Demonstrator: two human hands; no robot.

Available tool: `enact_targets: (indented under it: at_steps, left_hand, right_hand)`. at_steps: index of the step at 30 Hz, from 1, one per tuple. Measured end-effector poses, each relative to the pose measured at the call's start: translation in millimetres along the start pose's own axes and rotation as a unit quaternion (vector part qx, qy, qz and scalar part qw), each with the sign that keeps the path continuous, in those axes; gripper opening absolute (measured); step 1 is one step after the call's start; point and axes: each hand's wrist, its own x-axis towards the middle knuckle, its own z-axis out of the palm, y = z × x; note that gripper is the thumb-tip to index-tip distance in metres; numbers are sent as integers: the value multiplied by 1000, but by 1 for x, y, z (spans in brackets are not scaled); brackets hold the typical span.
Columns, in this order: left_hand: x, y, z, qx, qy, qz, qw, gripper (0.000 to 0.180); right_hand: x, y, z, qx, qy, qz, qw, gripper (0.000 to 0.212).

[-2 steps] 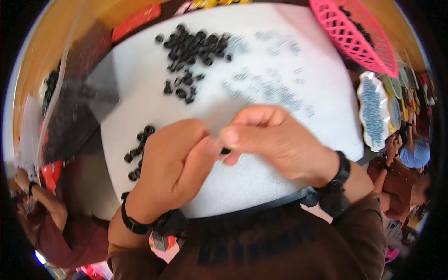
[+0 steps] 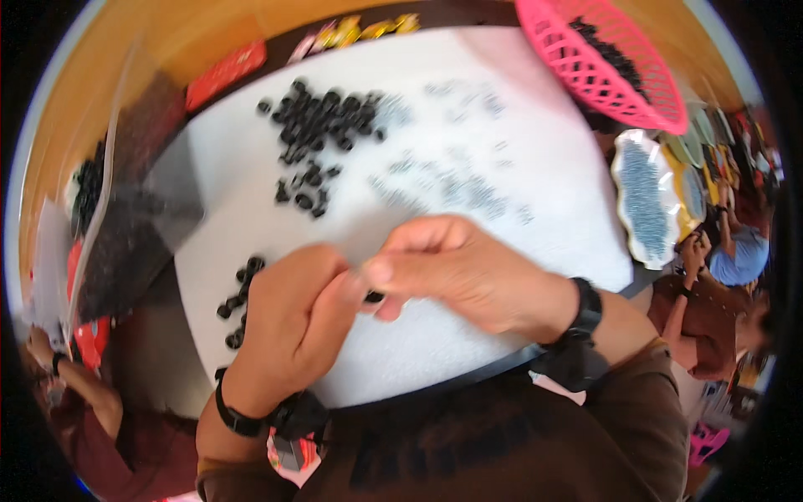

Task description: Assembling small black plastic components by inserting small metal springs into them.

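Observation:
My left hand (image 2: 297, 322) and my right hand (image 2: 473, 272) meet fingertip to fingertip above a white foam sheet (image 2: 401, 347). Between their pinched fingers a bit of a small black part (image 2: 374, 296) shows; the fingers cover the rest of it. A heap of small round black parts (image 2: 326, 117) lies on the sheet beyond my hands. Right of that heap, thin silvery pins (image 2: 473, 192) are scattered in loose clusters. Beside my left hand sits a smaller group of black parts (image 2: 237, 301), partly hidden behind the hand.
At the far right stands a pink lattice basket (image 2: 565, 63) with black pieces inside. Below it is a scalloped white dish (image 2: 676, 205) full of pins. A clear plastic bag (image 2: 138, 217) of dark pieces leans at left. Other people (image 2: 711, 314) sit on both sides.
The whole view has shifted, so the table appears lower and further left. My hands stay pinched together over the same spot, and slightly more of the black part shows.

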Motion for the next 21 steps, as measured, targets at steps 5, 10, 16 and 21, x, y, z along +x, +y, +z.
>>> enact_targets:
  at_steps: [5,10,16,21]
  left_hand:
    - [7,17,-6,41,34,70,996,15]
    - [1,18,-11,33,73,47,996,14]
    - [-1,27,-6,-96,109,-6,989,15]
    - [-7,40,-18,43,127,49,990,15]
  right_hand:
    - [-3,-12,4,44,-32,-5,999,22]
    - [-6,-18,10,75,-53,-16,996,20]
    - [-22,-33,15,111,-63,-40,991,18]
    - [-36,-95,-11,217,25,-235,947,20]
